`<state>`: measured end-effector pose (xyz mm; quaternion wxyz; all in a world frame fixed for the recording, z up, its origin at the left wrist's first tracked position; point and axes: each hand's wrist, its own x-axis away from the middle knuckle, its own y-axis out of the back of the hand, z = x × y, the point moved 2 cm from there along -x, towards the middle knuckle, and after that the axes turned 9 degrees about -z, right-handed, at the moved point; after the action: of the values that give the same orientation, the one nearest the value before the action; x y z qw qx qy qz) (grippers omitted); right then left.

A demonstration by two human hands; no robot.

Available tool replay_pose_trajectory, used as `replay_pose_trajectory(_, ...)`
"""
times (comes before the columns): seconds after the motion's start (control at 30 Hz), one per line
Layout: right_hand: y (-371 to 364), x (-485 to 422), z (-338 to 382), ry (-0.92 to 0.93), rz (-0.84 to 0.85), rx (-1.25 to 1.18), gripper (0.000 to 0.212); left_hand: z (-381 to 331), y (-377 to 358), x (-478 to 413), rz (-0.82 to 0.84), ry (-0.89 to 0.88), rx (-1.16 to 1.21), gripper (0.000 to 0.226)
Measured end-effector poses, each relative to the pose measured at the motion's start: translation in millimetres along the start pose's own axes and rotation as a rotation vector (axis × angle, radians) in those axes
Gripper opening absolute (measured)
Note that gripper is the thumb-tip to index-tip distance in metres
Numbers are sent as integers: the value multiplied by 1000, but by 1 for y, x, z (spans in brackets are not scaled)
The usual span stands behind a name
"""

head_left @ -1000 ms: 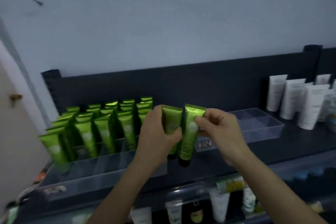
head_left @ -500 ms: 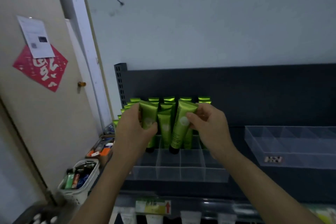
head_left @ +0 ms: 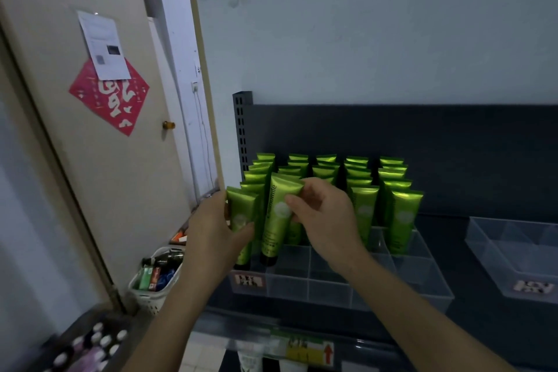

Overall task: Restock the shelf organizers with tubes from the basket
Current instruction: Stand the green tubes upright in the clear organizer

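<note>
Head view, as I log it.
- Left hand [head_left: 211, 229]: fingers curled round a green tube [head_left: 241, 220], held cap down over the front-left corner of the clear organizer [head_left: 332, 284].
- Right hand [head_left: 323, 217]: pinches a second green tube [head_left: 276, 220] near its crimped top. The tube is upright, just beside the first.
- Stocked tubes [head_left: 359, 187]: standing in rows in the organizer's rear cells.
- White basket [head_left: 151, 296]: lower left, below the shelf, with mixed items inside.
- Second organizer [head_left: 513, 251]: I see it to the right, apart.

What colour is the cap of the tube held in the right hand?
The cap of the green tube is black; head view.
</note>
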<state>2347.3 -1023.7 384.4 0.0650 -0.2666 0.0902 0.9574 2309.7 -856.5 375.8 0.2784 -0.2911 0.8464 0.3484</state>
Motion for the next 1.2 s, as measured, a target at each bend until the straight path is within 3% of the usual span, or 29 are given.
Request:
replay_pose_trajectory(0.2,-8,-1,4,34,0,19,7,18,-13,10,25,113,49,44)
replay_pose_trajectory(0.57,-18,5,-1,-21,89,-31,3,38,-13,8,152,144,84,43)
replay_pose_trajectory(0.87,-47,25,-12,117,182,115,12,57,-1,14,58,289,136,53)
replay_pose_trajectory(1.2,-52,30,-17,104,248,172,11,42,13,22,-133,224,162,51)
